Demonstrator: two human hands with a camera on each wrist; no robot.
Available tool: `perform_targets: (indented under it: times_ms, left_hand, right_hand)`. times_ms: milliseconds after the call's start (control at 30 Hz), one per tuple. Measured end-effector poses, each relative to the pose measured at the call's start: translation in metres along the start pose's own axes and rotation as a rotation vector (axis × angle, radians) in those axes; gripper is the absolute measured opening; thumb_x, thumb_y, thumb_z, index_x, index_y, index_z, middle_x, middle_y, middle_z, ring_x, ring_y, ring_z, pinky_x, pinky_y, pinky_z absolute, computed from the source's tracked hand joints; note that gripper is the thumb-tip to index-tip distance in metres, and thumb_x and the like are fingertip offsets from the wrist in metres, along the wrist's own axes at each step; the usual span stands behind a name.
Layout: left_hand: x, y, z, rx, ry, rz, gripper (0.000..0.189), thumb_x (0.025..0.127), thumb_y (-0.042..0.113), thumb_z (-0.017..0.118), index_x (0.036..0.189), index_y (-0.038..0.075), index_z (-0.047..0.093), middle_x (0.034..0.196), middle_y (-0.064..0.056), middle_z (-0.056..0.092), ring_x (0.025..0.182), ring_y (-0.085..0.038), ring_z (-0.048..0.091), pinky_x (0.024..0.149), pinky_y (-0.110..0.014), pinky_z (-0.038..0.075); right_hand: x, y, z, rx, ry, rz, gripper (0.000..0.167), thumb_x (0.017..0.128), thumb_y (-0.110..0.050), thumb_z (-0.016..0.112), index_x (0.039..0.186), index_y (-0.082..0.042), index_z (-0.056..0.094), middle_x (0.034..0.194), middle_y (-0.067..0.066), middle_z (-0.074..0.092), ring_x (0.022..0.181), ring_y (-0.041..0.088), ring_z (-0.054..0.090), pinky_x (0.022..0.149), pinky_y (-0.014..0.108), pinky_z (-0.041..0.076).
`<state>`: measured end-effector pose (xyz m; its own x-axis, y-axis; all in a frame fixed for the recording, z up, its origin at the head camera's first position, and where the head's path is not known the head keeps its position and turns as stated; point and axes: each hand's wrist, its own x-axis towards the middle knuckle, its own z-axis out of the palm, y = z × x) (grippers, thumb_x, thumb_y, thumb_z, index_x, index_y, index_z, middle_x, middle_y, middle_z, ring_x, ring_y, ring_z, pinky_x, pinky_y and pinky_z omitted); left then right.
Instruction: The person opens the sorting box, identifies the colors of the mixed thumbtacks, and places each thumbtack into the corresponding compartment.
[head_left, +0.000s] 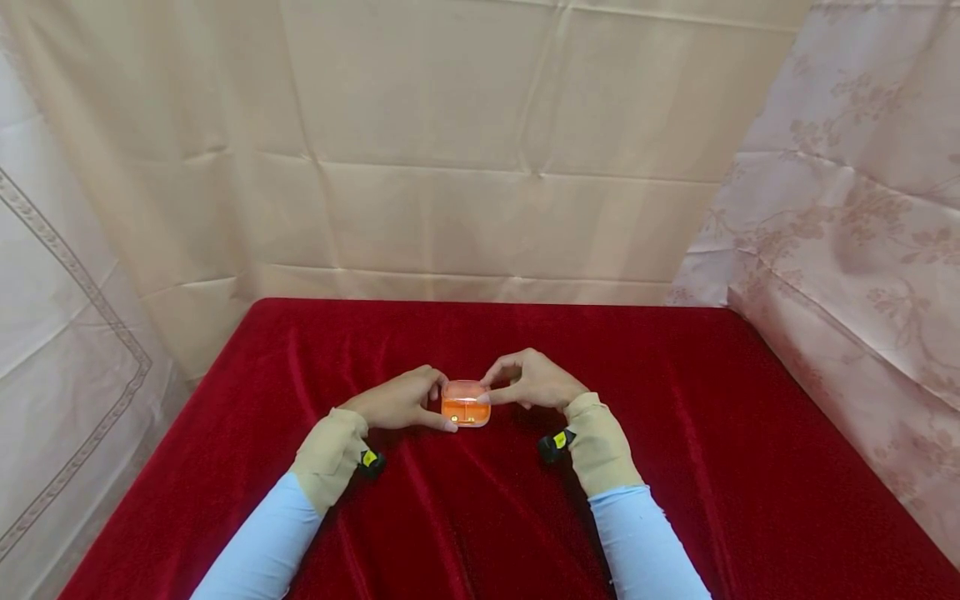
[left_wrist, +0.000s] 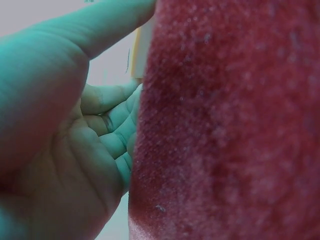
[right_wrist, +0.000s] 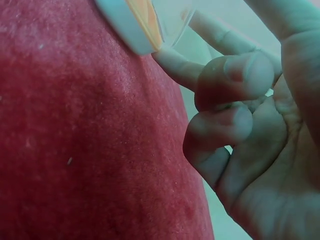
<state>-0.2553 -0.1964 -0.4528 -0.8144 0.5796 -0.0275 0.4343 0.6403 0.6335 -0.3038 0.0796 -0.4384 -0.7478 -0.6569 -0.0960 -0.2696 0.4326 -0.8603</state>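
Observation:
A small orange pill box (head_left: 455,408) with a see-through cover (head_left: 463,388) lies on the red cloth in the head view. Small yellow pieces show in its divided front part. My left hand (head_left: 400,402) grips it from the left, thumb by the front corner and fingers behind. From the right, my right hand (head_left: 536,382) pinches the box at its cover with thumb and forefinger. The right wrist view shows the white base (right_wrist: 122,22) and the clear cover standing at an angle to it; other fingers curl below. Only an edge of the box (left_wrist: 143,52) appears in the left wrist view.
Red velvet cloth (head_left: 675,467) with soft creases covers the table. A beige curtain (head_left: 450,167) hangs behind, a patterned one (head_left: 862,250) at the right and a white one (head_left: 60,275) at the left. Small black wrist cameras (head_left: 552,448) sit at both cuffs.

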Motion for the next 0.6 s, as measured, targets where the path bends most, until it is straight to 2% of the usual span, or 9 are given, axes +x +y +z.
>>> perform_targets:
  times_ms: [167, 267, 367, 467, 533, 600]
  left_hand:
    - [0.0, -0.0008, 0.0002, -0.004, -0.004, 0.002, 0.059, 0.085, 0.045, 0.085, 0.12, 0.004, 0.06, 0.098, -0.003, 0.055, 0.087, -0.015, 0.051, 0.075, -0.03, 0.047]
    - [0.0001, -0.0014, 0.0002, -0.008, -0.004, 0.004, 0.06, 0.085, 0.045, 0.085, 0.121, 0.004, 0.06, 0.098, -0.002, 0.055, 0.087, -0.016, 0.051, 0.075, -0.03, 0.047]
    - [0.0003, -0.0018, 0.0001, -0.009, 0.0, 0.007, 0.061, 0.084, 0.046, 0.085, 0.121, 0.003, 0.061, 0.098, -0.003, 0.055, 0.087, -0.016, 0.051, 0.074, -0.03, 0.047]
    - [0.0002, -0.0014, -0.0002, -0.006, 0.002, 0.006, 0.062, 0.084, 0.046, 0.085, 0.121, 0.003, 0.061, 0.098, -0.002, 0.055, 0.087, -0.016, 0.052, 0.075, -0.03, 0.047]
    - [0.0002, -0.0008, -0.0004, -0.007, 0.002, 0.004, 0.062, 0.084, 0.045, 0.085, 0.122, 0.003, 0.061, 0.098, -0.002, 0.055, 0.087, -0.016, 0.052, 0.075, -0.03, 0.047]
    - [0.0002, 0.0007, -0.0005, -0.006, 0.004, 0.002, 0.061, 0.084, 0.044, 0.085, 0.122, 0.003, 0.061, 0.098, -0.002, 0.055, 0.088, -0.016, 0.052, 0.076, -0.03, 0.047]
  right_hand:
    - [-0.0004, -0.0012, 0.0002, -0.038, -0.008, 0.003, 0.029, 0.082, -0.033, 0.089, 0.104, -0.02, 0.076, 0.114, -0.002, 0.073, 0.054, 0.011, 0.041, 0.049, 0.024, 0.038]
    - [-0.0005, -0.0015, 0.0006, -0.063, -0.008, 0.003, 0.031, 0.081, -0.034, 0.09, 0.105, -0.022, 0.075, 0.114, -0.005, 0.073, 0.062, 0.012, 0.048, 0.053, 0.026, 0.042]
    - [0.0002, -0.0012, 0.0007, -0.092, -0.01, -0.019, 0.03, 0.081, -0.031, 0.09, 0.105, -0.022, 0.074, 0.113, -0.008, 0.073, 0.085, 0.013, 0.063, 0.064, 0.029, 0.051]
    - [0.0009, -0.0017, 0.0009, -0.112, -0.018, -0.059, 0.031, 0.081, -0.028, 0.09, 0.106, -0.02, 0.073, 0.111, -0.009, 0.074, 0.111, 0.014, 0.065, 0.082, 0.036, 0.056]
    - [0.0008, -0.0032, 0.0012, -0.126, -0.021, -0.082, 0.032, 0.08, -0.027, 0.09, 0.106, -0.019, 0.073, 0.11, -0.008, 0.074, 0.113, 0.014, 0.066, 0.09, 0.04, 0.055]
    - [0.0009, -0.0041, 0.0014, -0.156, -0.02, -0.1, 0.033, 0.079, -0.027, 0.091, 0.106, -0.02, 0.073, 0.11, -0.008, 0.074, 0.112, 0.013, 0.066, 0.091, 0.039, 0.054]
